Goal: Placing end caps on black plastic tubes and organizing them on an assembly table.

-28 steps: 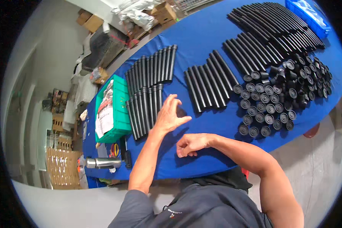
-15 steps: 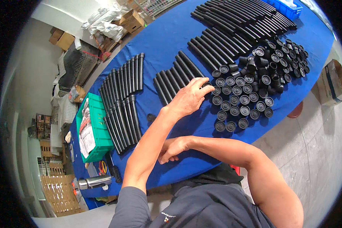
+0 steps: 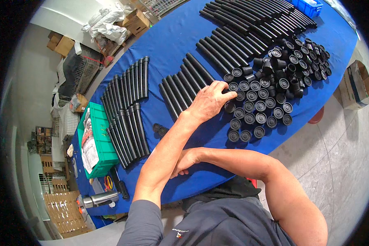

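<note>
My left hand (image 3: 212, 99) reaches over the left edge of a cluster of round black caps (image 3: 260, 106). Its thumb and forefinger are closed around what looks like one black cap, mostly covered by the fingers. Beside that hand lies a row of black tubes (image 3: 179, 92) without visible caps. My right hand (image 3: 186, 161) is low over the cloth near the table's front edge, fingers curled. The left forearm hides part of it, and what it holds, if anything, does not show. Two loose black discs (image 3: 163, 131) lie just left of my left forearm.
Capped black tubes (image 3: 132, 80) lie in two rows at left, by a green crate (image 3: 103, 158). A metal flask (image 3: 100, 199) lies at the near left corner. More tubes (image 3: 250, 20) and a blue bin (image 3: 309, 9) sit at the far end. A cardboard box (image 3: 356, 88) stands on the floor.
My left hand has moved slightly to the right, further onto the edge of the cap cluster. The whole view has shifted a little left. My right hand stays nearly in place.
</note>
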`<action>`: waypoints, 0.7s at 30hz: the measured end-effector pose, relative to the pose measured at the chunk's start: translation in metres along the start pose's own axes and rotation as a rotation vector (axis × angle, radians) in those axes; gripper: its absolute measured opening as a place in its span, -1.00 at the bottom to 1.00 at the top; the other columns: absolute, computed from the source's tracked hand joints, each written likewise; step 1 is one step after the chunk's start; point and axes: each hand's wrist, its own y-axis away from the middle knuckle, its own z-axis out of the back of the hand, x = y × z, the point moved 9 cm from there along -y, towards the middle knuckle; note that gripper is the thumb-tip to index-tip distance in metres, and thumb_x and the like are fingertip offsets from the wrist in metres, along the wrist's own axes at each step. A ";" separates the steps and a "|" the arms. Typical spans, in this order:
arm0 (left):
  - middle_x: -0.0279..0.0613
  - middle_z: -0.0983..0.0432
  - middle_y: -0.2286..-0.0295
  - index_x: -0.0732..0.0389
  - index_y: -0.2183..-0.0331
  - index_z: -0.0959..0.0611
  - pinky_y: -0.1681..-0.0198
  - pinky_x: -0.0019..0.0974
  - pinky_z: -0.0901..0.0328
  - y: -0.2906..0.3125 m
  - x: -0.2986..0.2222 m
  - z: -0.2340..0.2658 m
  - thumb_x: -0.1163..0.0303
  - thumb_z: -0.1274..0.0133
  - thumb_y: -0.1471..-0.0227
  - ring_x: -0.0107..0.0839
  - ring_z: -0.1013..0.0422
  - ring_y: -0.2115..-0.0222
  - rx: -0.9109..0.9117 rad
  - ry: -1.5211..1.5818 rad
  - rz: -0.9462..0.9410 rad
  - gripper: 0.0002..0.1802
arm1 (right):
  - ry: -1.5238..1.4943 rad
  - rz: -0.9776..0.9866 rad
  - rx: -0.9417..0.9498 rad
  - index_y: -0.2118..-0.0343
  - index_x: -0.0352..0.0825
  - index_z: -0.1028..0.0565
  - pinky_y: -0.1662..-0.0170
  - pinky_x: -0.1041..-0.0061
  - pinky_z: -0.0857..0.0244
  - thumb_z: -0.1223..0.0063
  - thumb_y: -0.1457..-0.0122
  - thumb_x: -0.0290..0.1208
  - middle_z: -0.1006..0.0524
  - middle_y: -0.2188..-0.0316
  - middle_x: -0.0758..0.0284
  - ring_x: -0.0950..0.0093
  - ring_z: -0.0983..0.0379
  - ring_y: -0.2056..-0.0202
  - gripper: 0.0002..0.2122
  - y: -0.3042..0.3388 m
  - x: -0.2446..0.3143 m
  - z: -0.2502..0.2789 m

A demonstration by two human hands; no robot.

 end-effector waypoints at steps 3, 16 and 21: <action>-0.16 -0.48 0.19 0.11 0.13 -0.58 0.06 -0.15 -0.39 -0.002 0.000 0.003 0.60 -0.22 0.21 -0.16 -0.43 0.11 -0.042 0.068 0.032 -0.50 | 0.017 0.014 -0.018 0.49 -0.31 -0.54 0.55 0.54 -0.30 -0.22 0.02 -0.39 -0.45 0.60 0.41 0.56 -0.38 0.58 -0.88 0.002 0.003 0.002; -0.18 -0.48 0.21 0.07 0.11 -0.59 0.12 -0.19 -0.42 0.001 0.001 0.007 0.57 -0.23 0.17 -0.19 -0.43 0.14 -0.014 0.116 0.044 -0.51 | 0.011 0.029 -0.019 0.46 -0.33 -0.55 0.56 0.54 -0.31 -0.23 0.03 -0.40 -0.48 0.58 0.40 0.55 -0.39 0.58 -0.87 0.001 0.002 0.001; -0.19 -0.48 0.21 0.02 0.03 -0.59 0.11 -0.20 -0.42 0.002 0.002 0.011 0.52 -0.26 0.18 -0.20 -0.43 0.16 -0.055 0.094 0.011 -0.42 | 0.029 0.021 -0.014 0.45 -0.35 -0.54 0.56 0.53 -0.32 -0.23 0.04 -0.39 -0.48 0.57 0.39 0.55 -0.39 0.58 -0.85 0.002 0.006 0.001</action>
